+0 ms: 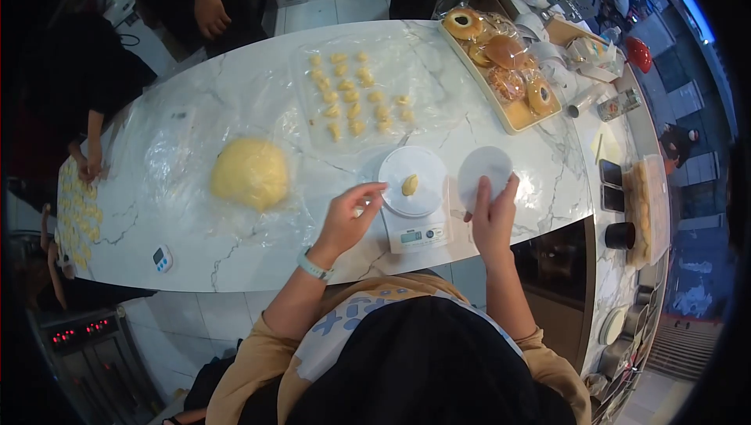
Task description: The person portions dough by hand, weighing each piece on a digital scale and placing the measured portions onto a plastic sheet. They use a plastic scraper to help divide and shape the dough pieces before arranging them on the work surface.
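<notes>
A small lump of yellow dough (410, 184) rests on the round white plate of a digital kitchen scale (395, 241). My left hand (352, 217) is beside the plate's left edge, its fingers loosely curled and slightly apart, with nothing visible in them. To the right of the scale, my right hand (493, 217) grips a translucent round disc, like a dough scraper (481, 163), over the table. A large yellow dough mass (250, 173) lies to the left on plastic sheeting. Beyond the scale, several small dough pieces (352, 96) are laid out in rows on a plastic sheet.
A tray (520, 118) of wrapped breads stands at the back right. A small timer (162, 258) lies near the front left edge. Flattened dough pieces (77, 214) cover the far left end, where another person's hands (92, 163) work. Two phones (612, 186) lie on the right counter.
</notes>
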The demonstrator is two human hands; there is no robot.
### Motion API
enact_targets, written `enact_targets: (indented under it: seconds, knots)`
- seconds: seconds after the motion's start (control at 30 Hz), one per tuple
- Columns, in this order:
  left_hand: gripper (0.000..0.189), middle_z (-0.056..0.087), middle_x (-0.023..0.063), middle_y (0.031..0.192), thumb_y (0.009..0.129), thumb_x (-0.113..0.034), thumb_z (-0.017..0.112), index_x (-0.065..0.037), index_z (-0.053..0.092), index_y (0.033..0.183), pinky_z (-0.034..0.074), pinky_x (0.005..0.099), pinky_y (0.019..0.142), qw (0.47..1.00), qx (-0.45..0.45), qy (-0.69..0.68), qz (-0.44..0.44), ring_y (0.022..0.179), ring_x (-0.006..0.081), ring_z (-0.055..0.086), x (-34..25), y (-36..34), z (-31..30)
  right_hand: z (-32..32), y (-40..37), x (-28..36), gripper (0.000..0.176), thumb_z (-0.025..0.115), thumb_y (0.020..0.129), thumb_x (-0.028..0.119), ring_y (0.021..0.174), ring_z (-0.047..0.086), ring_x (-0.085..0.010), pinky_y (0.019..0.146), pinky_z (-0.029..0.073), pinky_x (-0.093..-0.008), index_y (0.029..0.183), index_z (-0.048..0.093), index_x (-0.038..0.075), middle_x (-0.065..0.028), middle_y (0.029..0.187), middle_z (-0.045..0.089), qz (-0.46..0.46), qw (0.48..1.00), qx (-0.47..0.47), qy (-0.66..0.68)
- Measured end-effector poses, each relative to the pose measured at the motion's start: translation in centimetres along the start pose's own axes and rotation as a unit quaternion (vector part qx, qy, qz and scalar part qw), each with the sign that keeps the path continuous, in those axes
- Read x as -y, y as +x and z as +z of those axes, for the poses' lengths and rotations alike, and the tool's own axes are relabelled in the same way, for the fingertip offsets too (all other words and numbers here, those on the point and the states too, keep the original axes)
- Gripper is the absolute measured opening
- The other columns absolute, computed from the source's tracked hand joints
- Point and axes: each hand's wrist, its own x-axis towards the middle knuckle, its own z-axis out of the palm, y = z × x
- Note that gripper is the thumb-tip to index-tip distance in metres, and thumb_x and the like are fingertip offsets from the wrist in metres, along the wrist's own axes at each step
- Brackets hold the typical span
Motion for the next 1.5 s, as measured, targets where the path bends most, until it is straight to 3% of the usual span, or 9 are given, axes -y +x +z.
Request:
enact_targets:
  seconds: [0.1, 0.23, 0.4, 0.5, 0.6, 0.8, 1.0, 1.2, 1.5]
  knots:
    - [0.027, 0.063, 0.0086, 0.105, 0.082, -0.007, 0.066, -0.006, 0.062, 0.109, 0.048, 0.0259, 0.08, 0.913, -0.083, 0.347, 0.197, 0.09, 0.0183, 0.061, -2.4, -1.6, -2.1, -0.8, 0.2, -0.5, 0.032, 0.046, 0.097, 0.02, 0.046, 0.057, -0.0145, 0.04, 0.044, -0.0256, 0.113, 0.031, -0.003, -0.012, 0.064, 0.059, 0.01, 0.999, -0.01, 0.03]
    - [0.022, 0.064, 0.0102, 0.097, 0.076, -0.006, 0.07, -0.006, 0.066, 0.098, 0.049, 0.0285, 0.075, 0.942, -0.016, 0.298, 0.155, 0.084, 0.0242, 0.062, 0.7, -3.4, -3.3, 0.1, 0.6, 0.2, 0.027, 0.045, 0.097, 0.019, 0.047, 0.056, -0.0131, 0.04, 0.044, -0.0243, 0.108, 0.033, -0.002, -0.0122, 0.069, 0.06, 0.003, 0.999, -0.007, 0.051]
    - [0.023, 0.064, 0.0087, 0.086, 0.071, -0.009, 0.076, -0.005, 0.066, 0.091, 0.05, 0.0326, 0.068, 0.951, -0.179, 0.218, 0.126, 0.079, 0.0235, 0.062, -0.3, -4.5, 0.3, 1.1, 0.7, 1.1, 0.029, 0.047, 0.096, 0.019, 0.046, 0.056, -0.0129, 0.041, 0.044, -0.0242, 0.11, 0.034, -0.002, -0.0115, 0.069, 0.06, -0.019, 0.998, 0.02, 0.062]
    - [0.025, 0.061, 0.0086, 0.091, 0.069, -0.009, 0.077, -0.005, 0.066, 0.092, 0.048, 0.0338, 0.074, 0.929, -0.177, 0.296, 0.132, 0.086, 0.0251, 0.058, 1.3, -5.5, 0.7, 3.0, -0.1, 1.5, 0.036, 0.051, 0.094, 0.018, 0.044, 0.056, -0.0169, 0.04, 0.042, -0.0278, 0.114, 0.034, -0.005, -0.0119, 0.058, 0.058, -0.01, 0.993, 0.109, 0.043]
    - [0.026, 0.059, 0.0077, 0.095, 0.068, -0.009, 0.077, -0.006, 0.066, 0.092, 0.047, 0.0358, 0.079, 0.918, -0.201, 0.319, 0.123, 0.093, 0.0267, 0.055, 1.6, -6.4, 0.5, 5.7, -1.7, 2.4, 0.041, 0.052, 0.089, 0.019, 0.053, 0.057, -0.0409, 0.049, 0.043, -0.0495, 0.116, 0.035, -0.007, -0.0226, 0.056, 0.055, -0.092, 0.937, 0.313, -0.128]
    - [0.021, 0.06, 0.0068, 0.094, 0.069, -0.005, 0.074, -0.005, 0.066, 0.088, 0.046, 0.0374, 0.079, 0.927, -0.191, 0.293, 0.137, 0.093, 0.0279, 0.055, 3.2, -7.6, -0.8, 11.2, -2.9, 2.3, 0.032, 0.054, 0.083, 0.014, 0.056, 0.06, -0.039, 0.051, 0.047, -0.0468, 0.105, 0.039, -0.003, -0.0213, 0.063, 0.06, -0.177, 0.877, 0.404, -0.191]
    - [0.016, 0.063, 0.0069, 0.089, 0.073, -0.001, 0.07, -0.003, 0.065, 0.088, 0.048, 0.0305, 0.072, 0.954, -0.194, 0.216, 0.076, 0.082, 0.0201, 0.059, 2.5, -8.2, -1.8, 11.5, -8.1, -2.2, 0.034, 0.051, 0.09, 0.022, 0.048, 0.058, -0.0354, 0.042, 0.046, -0.0445, 0.113, 0.04, 0.0, -0.0177, 0.057, 0.058, -0.241, 0.895, 0.318, -0.199]
    - [0.015, 0.065, 0.006, 0.091, 0.084, -0.006, 0.066, 0.0, 0.063, 0.097, 0.047, 0.0245, 0.069, 0.969, -0.201, 0.135, 0.041, 0.077, 0.0108, 0.058, 0.0, -6.0, -2.3, 4.8, -5.3, 0.3, 0.031, 0.053, 0.091, 0.015, 0.047, 0.057, -0.0383, 0.042, 0.043, -0.0433, 0.112, 0.039, -0.002, -0.0207, 0.059, 0.057, -0.029, 0.986, 0.15, -0.066]
    - [0.013, 0.065, 0.0093, 0.091, 0.082, -0.007, 0.066, -0.003, 0.065, 0.094, 0.046, 0.0274, 0.065, 0.972, -0.15, 0.076, 0.162, 0.078, 0.0193, 0.061, -4.0, -0.7, 2.0, -1.6, -2.7, -0.4, 0.027, 0.05, 0.095, 0.019, 0.048, 0.053, -0.0086, 0.042, 0.042, -0.0218, 0.11, 0.04, -0.001, -0.0072, 0.07, 0.059, -0.017, 0.996, -0.048, 0.068]
